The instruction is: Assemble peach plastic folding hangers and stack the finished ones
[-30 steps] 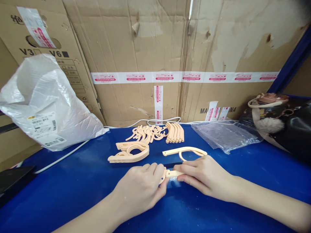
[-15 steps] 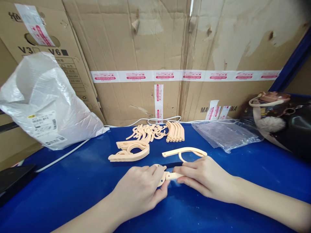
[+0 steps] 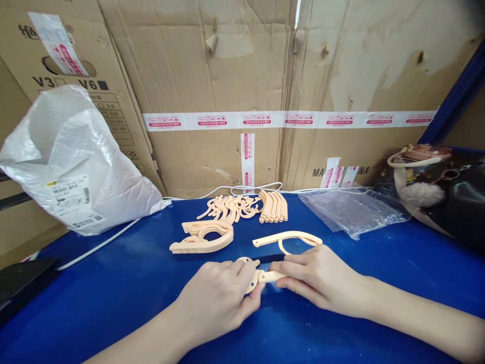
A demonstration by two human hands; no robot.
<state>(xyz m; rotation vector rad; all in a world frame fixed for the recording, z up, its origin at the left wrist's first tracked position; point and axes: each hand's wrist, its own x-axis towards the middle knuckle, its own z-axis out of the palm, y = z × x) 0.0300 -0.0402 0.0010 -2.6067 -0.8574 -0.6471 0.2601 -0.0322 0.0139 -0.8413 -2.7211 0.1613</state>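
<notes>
My left hand (image 3: 223, 290) is closed on the hook piece (image 3: 250, 283) of a folding hanger, a cream plastic part whose round, holed end shows past the fingers. My right hand (image 3: 314, 275) pinches a cream hanger arm (image 3: 270, 276) between thumb and fingers. The arm's end meets the round end of the hook piece, and the fingers hide the rest of both. Just beyond the right hand lies another curved hanger arm (image 3: 288, 235) with a loop, close to its knuckles. To the left rests a stack of folded hangers (image 3: 202, 245).
Loose hanger hooks (image 3: 227, 206) and a row of hanger arms (image 3: 273, 206) lie at the back of the blue table (image 3: 326, 333). A clear plastic bag (image 3: 352, 210), a white parcel bag (image 3: 76, 162), a dark handbag (image 3: 458, 202) and a cardboard wall (image 3: 212, 156) surround them.
The view has shifted very slightly. Both hands keep their hold, and the hook piece in the left hand shows a little more of its round end.
</notes>
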